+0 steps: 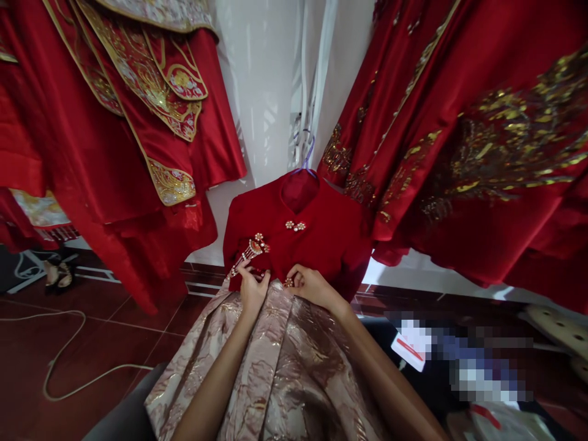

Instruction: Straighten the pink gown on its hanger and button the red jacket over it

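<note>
A red stand-collar jacket (321, 226) hangs upright in front of me on a purple hanger (309, 156). A jewelled flower clasp (295, 226) sits below its collar, and a beaded tassel ornament (251, 250) is on its left chest. My left hand (253, 293) is closed with thumb and fingers on the jacket's lower front, just below the tassel. My right hand (315, 286) has its fingers curled at a second jewelled clasp (288, 282) near the waist. A pale pink and gold brocade skirt (261, 367) spreads below the jacket, under my forearms.
Red gold-embroidered garments (174, 122) hang at left, and a sequinned red gown (496, 153) at right. A white cable (82, 324) loops over the tiled floor (110, 343). Sandals (59, 274) stand far left. A white card-like item (408, 352) lies at lower right, partly blurred.
</note>
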### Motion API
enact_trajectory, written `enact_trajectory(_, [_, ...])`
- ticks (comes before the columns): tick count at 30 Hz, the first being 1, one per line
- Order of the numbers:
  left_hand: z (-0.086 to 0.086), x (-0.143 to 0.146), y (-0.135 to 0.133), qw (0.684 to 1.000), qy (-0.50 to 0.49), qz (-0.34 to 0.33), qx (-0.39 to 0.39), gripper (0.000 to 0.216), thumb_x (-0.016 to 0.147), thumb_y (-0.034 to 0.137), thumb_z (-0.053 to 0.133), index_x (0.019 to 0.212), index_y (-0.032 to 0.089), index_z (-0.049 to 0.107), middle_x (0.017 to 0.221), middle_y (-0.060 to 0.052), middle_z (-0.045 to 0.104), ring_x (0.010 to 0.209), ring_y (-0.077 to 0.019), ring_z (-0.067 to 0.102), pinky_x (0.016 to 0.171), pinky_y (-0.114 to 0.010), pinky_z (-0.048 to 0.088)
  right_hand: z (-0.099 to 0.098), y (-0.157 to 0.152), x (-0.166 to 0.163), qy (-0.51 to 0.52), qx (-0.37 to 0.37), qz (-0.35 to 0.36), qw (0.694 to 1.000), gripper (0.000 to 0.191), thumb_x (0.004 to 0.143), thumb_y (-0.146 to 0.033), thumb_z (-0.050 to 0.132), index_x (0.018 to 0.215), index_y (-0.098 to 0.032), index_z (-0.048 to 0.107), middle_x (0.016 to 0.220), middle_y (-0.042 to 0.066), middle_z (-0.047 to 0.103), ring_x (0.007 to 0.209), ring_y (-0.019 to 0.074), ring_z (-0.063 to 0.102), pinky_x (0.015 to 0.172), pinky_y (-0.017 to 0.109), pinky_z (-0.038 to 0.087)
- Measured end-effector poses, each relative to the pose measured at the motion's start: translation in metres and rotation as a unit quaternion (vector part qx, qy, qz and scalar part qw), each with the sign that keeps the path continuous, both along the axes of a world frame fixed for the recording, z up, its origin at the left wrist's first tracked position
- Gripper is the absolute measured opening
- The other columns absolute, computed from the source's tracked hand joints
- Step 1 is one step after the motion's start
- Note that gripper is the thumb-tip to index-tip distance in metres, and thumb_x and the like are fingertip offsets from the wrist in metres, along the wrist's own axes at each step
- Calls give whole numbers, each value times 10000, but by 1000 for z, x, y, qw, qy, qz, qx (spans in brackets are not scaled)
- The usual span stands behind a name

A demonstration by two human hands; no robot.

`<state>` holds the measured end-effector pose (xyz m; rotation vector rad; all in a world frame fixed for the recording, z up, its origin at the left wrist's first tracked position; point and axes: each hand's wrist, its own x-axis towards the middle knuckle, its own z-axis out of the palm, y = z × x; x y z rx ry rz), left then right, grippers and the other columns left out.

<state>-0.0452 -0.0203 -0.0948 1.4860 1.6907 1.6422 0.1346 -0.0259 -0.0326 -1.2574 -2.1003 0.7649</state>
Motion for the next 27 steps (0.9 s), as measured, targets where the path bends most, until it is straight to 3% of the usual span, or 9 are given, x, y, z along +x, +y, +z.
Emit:
enact_trajectory(4, [8, -1, 4, 996, 63, 55, -40, 348, 785, 228, 532, 1110, 184, 414, 996, -88, 618, 698, -165, 617, 672, -280, 456, 12, -4, 5, -9, 32, 5, 999, 219, 630, -216, 700, 788, -194, 550, 713, -13, 583, 643, 115, 553, 578, 223, 423])
enact_trajectory(8, [20, -25, -3, 986, 137, 83, -42, 235, 831, 244, 469, 1053, 197, 532, 788, -43, 649, 699, -190, 617, 652, -268, 422, 24, -7, 10, 20, 52, -11, 998, 216, 636, -166, 650, 798, -195, 510, 755, -9, 593, 565, 83, 516, 518, 203, 405])
enact_trajectory(12, [65, -48, -24, 973, 210, 96, -11, 176, 820, 226, 466, 917, 201, 611, 680, -26, 631, 639, -177, 596, 628, -253, 387, 36, -11, 16, 79, 14, -40, 996, 236, 675, -190, 619, 879, -194, 499, 750, -13, 604, 502, 74, 525, 436, 189, 399])
enact_trajectory(14, [91, -45, -36, 972, 210, 108, 4, 168, 811, 203, 451, 821, 209, 619, 625, -6, 607, 603, -161, 577, 617, -245, 378, 43, -14, 19, 106, -19, -37, 993, 257, 696, -239, 625, 920, -192, 509, 765, -9, 597, 487, 78, 535, 393, 189, 411])
enact_trajectory(16, [106, -30, -47, 976, 203, 69, 40, 134, 794, 203, 476, 798, 215, 609, 614, 15, 593, 585, -137, 564, 631, -232, 388, 50, -18, 23, 127, -43, -30, 991, 287, 705, -305, 650, 935, -191, 521, 754, -13, 588, 469, 78, 536, 368, 191, 424])
enact_trajectory(18, [102, -8, -52, 981, 183, -9, 62, 107, 759, 195, 517, 839, 213, 587, 616, 36, 581, 548, -114, 543, 613, -216, 399, 57, -21, 29, 141, -43, -34, 988, 333, 687, -361, 690, 924, -189, 532, 730, -19, 582, 456, 74, 531, 362, 189, 431])
enact_trajectory(21, [73, 19, -48, 981, 164, -92, 50, 211, 715, 168, 564, 922, 203, 544, 729, 18, 612, 643, -127, 583, 631, -220, 425, 67, -26, 37, 157, -35, -42, 986, 392, 645, -385, 743, 911, -192, 530, 686, -31, 575, 455, 74, 532, 362, 182, 428])
enact_trajectory(24, [46, 30, -40, 980, 158, -119, 27, 299, 705, 138, 575, 991, 199, 514, 791, -3, 617, 684, -141, 593, 649, -243, 446, 74, -31, 37, 172, -52, -20, 984, 399, 634, -366, 766, 893, -201, 510, 663, -40, 574, 470, 81, 549, 381, 183, 449])
enact_trajectory(27, [39, 29, -38, 984, 115, -135, 29, 345, 736, 152, 575, 1062, 210, 480, 801, -3, 614, 665, -131, 591, 636, -241, 464, 73, -33, 28, 190, -93, 39, 977, 349, 694, -388, 723, 894, -198, 510, 718, -16, 606, 557, 111, 619, 487, 225, 532])
